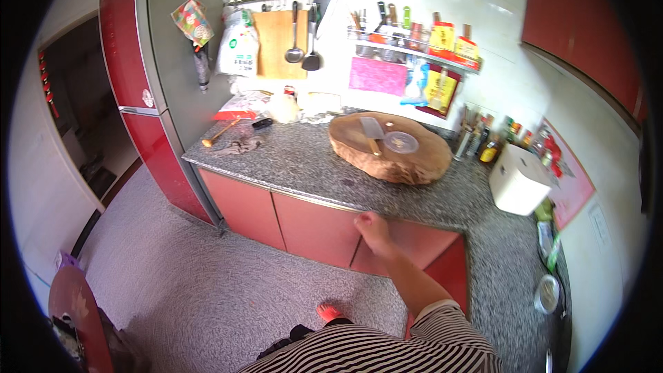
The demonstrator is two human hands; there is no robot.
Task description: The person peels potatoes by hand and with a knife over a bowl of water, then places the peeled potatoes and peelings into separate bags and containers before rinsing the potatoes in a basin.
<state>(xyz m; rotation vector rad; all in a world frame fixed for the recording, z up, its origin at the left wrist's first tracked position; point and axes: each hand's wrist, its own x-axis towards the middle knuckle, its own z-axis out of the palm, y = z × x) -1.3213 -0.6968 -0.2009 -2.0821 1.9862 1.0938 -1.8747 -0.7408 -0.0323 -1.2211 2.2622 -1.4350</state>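
My right hand [372, 230] hangs in front of the red cabinet doors [321, 228], just below the counter edge. Its fingers look curled into a loose fist, and nothing shows in it. My left hand is out of view. On the granite counter [305, 158] before me lies a thick wooden chopping block [357, 158]. A cleaver [372, 128] rests on the block, its wooden handle pointing toward me. Beside the blade is a round, clear plastic lid or shallow dish [401, 142]. A small pale piece [389, 124] lies near them.
A red refrigerator [147, 150] stands left. On the counter are a grey cloth [238, 146], a wooden-handled tool [220, 133], bottles [489, 151] and a white container [519, 180]. A ladle [294, 54] and spatula [311, 61] hang from a rail. A red cabinet [585, 26] overhangs right.
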